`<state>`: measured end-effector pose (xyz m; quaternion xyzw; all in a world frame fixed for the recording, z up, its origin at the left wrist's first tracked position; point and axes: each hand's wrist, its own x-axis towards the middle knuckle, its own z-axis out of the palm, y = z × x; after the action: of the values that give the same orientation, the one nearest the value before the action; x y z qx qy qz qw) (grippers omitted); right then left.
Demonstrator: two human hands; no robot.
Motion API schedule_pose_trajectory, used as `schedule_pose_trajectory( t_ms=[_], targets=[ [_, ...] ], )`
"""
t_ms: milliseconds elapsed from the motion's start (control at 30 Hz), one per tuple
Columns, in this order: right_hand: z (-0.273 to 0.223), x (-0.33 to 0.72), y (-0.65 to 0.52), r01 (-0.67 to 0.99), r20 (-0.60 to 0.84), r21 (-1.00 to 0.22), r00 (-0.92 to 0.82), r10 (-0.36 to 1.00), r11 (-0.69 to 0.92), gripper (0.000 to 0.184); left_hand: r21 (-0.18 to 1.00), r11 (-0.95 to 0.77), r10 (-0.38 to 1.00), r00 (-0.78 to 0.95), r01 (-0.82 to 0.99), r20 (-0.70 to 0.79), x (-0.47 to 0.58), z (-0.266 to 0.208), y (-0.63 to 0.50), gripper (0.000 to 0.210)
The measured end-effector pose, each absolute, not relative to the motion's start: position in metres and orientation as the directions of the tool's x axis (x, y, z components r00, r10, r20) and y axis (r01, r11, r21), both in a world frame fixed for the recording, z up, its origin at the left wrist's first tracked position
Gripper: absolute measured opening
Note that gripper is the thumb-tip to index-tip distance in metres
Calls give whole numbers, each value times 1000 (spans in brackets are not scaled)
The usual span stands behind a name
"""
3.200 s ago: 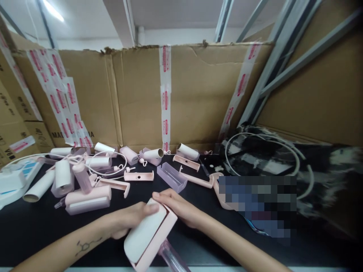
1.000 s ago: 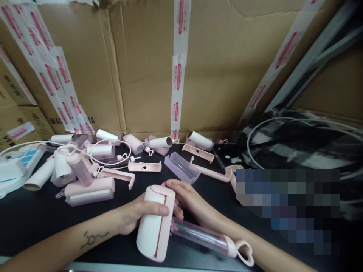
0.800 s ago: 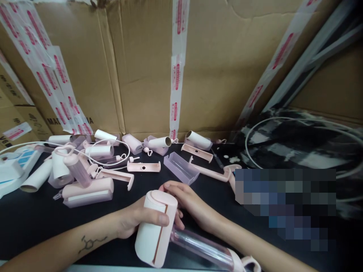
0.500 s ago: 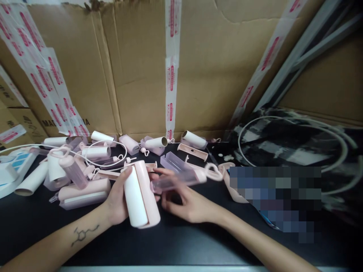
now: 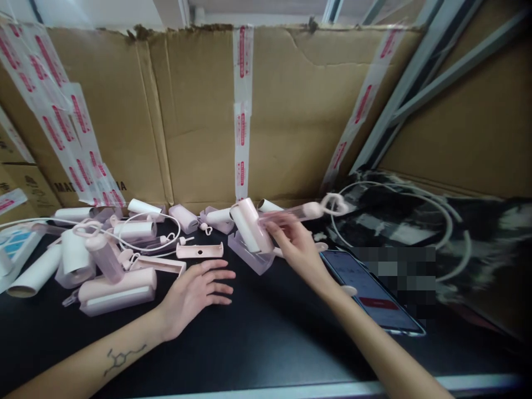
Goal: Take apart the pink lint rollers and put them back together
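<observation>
My right hand point(image 5: 296, 244) grips a lint roller by its translucent lilac handle. The lint roller point(image 5: 255, 228) has a white roll in a pink housing, and a heart-shaped loop sticks out at the right end of its handle. Below the roller head lies an open translucent lilac cover point(image 5: 248, 260); whether they touch I cannot tell. My left hand point(image 5: 195, 296) is open over the black table, fingers spread and holding nothing. Just beyond its fingertips lies a pink strip with a hole point(image 5: 199, 251). To its left is another lint roller point(image 5: 118, 291) in a lilac cover.
White rolls point(image 5: 35, 271), covers and handles crowd the left and back of the black table point(image 5: 266, 349). A phone point(image 5: 374, 299) lies on the right, beside a white cable point(image 5: 451, 221) and black plastic. A taped cardboard box point(image 5: 199, 122) stands behind, with a metal frame point(image 5: 407, 100) at right.
My left hand has let go of the lint roller and spread its fingers. My right hand has carried it away to the right and back, over the lilac cover. The view has shifted slightly.
</observation>
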<state>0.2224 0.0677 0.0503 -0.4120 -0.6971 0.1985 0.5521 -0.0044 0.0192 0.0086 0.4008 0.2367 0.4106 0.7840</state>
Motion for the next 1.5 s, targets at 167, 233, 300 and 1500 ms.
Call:
schedule_pose_trajectory(
  t_ms=[167, 233, 300, 1500],
  targets=[
    [49, 233, 72, 755, 577, -449, -163, 800, 477, 22, 955, 120, 869, 494, -272, 31, -5, 8, 21, 34],
    [52, 238, 71, 781, 564, -424, -168, 808, 458, 15, 991, -81, 888, 445, -106, 120, -4, 5, 20, 35],
    [58, 242, 69, 728, 520, -493, -192, 833, 475, 9, 962, -266, 888, 407, 69, 216, -3, 1, 18, 44],
    [58, 203, 38, -279, 17, -959, -264, 964, -59, 29, 787, -489, 788, 577, 375, 214, -5, -12, 15, 55]
  ],
)
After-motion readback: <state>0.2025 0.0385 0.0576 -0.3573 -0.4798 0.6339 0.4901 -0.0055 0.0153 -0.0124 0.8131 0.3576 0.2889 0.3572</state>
